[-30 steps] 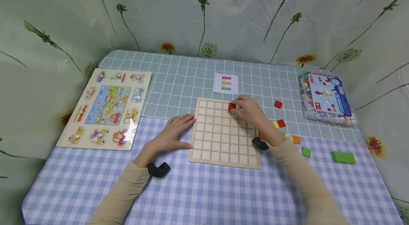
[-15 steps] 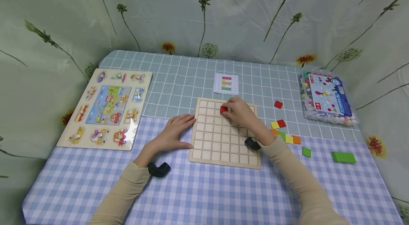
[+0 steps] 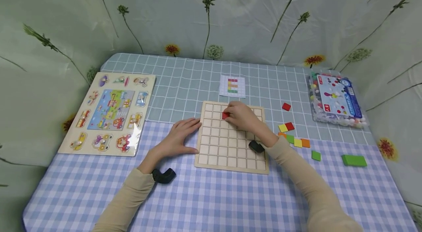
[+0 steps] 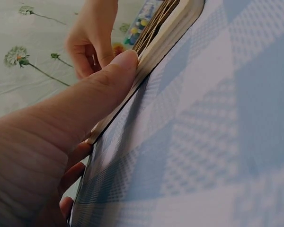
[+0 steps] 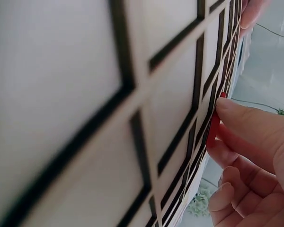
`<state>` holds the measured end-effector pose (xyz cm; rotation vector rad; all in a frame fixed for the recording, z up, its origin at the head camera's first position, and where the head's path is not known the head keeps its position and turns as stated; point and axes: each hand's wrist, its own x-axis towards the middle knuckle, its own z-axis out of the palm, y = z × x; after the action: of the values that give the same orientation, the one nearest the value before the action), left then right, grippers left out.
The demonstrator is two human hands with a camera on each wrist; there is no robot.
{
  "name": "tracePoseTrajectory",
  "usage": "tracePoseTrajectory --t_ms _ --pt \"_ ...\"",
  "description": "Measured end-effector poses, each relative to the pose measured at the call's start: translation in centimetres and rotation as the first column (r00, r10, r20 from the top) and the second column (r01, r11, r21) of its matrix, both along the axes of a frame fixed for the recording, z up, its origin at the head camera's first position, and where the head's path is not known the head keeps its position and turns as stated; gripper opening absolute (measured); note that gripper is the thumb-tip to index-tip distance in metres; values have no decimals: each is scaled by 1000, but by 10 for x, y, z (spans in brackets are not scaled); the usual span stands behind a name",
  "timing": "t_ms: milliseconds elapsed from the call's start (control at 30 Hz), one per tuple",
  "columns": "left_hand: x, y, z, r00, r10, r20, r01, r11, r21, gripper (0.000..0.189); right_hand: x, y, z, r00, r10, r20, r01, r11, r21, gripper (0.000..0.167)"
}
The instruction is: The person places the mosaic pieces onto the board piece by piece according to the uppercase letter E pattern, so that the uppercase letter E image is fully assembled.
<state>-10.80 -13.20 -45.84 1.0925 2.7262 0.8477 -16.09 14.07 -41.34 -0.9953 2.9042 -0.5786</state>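
A square wooden grid board (image 3: 232, 169) lies in the middle of the table. Over its upper part my right hand (image 3: 243, 115) pinches a red square tile (image 3: 225, 115) between thumb and fingers. In the right wrist view the red tile (image 5: 214, 127) stands tilted at the grid's surface, its edge toward the cells. My left hand (image 3: 179, 137) rests at the board's left side, fingers spread and fairly straight. The left wrist view shows the left thumb (image 4: 114, 75) against the board's edge (image 4: 173, 38).
Right of the board lie loose tiles, among them a red tile (image 3: 286, 107), a yellow tile (image 3: 283, 128) and a green tile (image 3: 316, 155). A green block (image 3: 354, 160) and a bead box (image 3: 337, 96) are further right. Behind is a pattern card (image 3: 232, 86); left, a picture puzzle (image 3: 108, 113).
My right hand has moved left and slightly toward me across the board's upper rows, carrying the red tile. The left hand has stayed at the board's left side.
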Motion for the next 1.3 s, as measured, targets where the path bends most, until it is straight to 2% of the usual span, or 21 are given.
tracePoseTrajectory --t_ms 300,533,667,933,1100,1300 --pt "0 0 0 1000 -4 -29 4 1000 12 92 -5 -4 0 999 -9 36 8 1000 21 18" --pt "0 0 0 1000 4 -14 -4 1000 13 92 0 8 6 999 -37 26 38 999 -20 24" --pt "0 0 2 1000 8 -3 -8 1000 10 91 1 22 9 996 -84 21 84 996 -7 28" --pt "1 -1 -2 1000 15 0 -15 1000 5 92 5 55 10 986 -166 -8 166 986 5 27" --pt "2 -1 -4 1000 12 -3 -12 1000 13 92 7 83 9 970 -243 -15 243 970 1 30" --pt "1 -1 -3 1000 3 -5 -3 1000 11 91 8 119 6 940 -331 -78 330 944 -24 29"
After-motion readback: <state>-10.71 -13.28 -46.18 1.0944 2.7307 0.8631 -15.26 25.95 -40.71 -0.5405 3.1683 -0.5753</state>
